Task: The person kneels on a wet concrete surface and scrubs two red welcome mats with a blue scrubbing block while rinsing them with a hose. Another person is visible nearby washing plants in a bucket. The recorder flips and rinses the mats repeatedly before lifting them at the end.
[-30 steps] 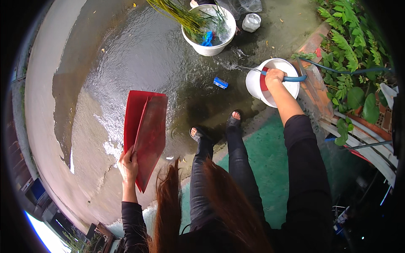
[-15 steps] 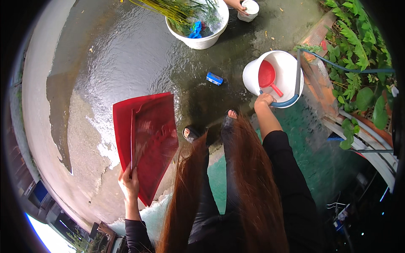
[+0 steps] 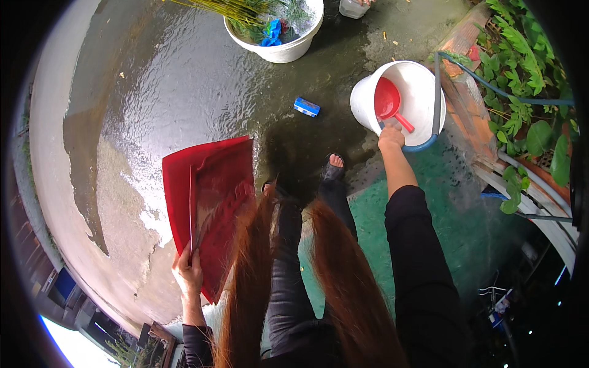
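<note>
Pinched by its lower edge in my left hand [image 3: 187, 270] is a red folded sheet [image 3: 215, 202], glossy on its right side; it hangs over the ground at left. My right hand [image 3: 392, 134] is closed round the free end of a blue-grey hose [image 3: 420, 146] at the near rim of a white bucket [image 3: 424, 86]. The hose loops across the bucket's mouth. Inside the tilted-looking bucket rests a red dipper [image 3: 386, 99] with its handle toward me.
A white basin [image 3: 285, 53] with long green stems and something blue stands on wet concrete at the top. Nearby, another person's fingers touch a whitish container [image 3: 353, 8]. A small blue packet [image 3: 307, 107] lies on the ground. Leafy plants [image 3: 521, 80] and a brick edge [image 3: 463, 55] border the right.
My right hand has shifted slightly along with the hose end, closer over the bucket's rim. My view has moved a little, and my feet have shifted. The red sheet stays in my left hand.
</note>
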Demonstrator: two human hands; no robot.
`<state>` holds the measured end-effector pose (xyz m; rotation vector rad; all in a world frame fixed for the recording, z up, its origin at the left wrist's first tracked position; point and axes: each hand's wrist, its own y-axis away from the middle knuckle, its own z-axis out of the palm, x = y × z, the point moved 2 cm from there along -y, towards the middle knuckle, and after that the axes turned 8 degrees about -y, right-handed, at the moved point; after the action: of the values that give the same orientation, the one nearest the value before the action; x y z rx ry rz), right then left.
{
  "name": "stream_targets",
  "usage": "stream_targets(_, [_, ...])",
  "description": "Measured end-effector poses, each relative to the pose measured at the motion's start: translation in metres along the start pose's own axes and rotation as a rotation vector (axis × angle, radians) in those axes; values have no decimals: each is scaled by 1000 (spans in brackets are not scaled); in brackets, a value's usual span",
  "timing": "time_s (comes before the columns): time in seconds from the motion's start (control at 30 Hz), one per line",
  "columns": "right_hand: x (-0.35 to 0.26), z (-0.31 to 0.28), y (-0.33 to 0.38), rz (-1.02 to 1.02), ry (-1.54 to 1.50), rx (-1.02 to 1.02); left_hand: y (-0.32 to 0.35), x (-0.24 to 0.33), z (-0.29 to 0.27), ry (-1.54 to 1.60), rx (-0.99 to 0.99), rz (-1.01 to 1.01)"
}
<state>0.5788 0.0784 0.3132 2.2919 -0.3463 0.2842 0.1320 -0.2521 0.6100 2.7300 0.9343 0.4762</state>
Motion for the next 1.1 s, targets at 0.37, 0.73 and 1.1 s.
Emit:
stream_targets(0.37, [-4,-4,30,-541,714,424,-3,-15,6,29,119,130])
stream_targets(0.73, [5,-13,4,-85,-358,252,-23,28,-14,-92,45,30])
stream_targets(1.1, [35,-9,-15,-577,163,-165,-31,12,30,61,156,140])
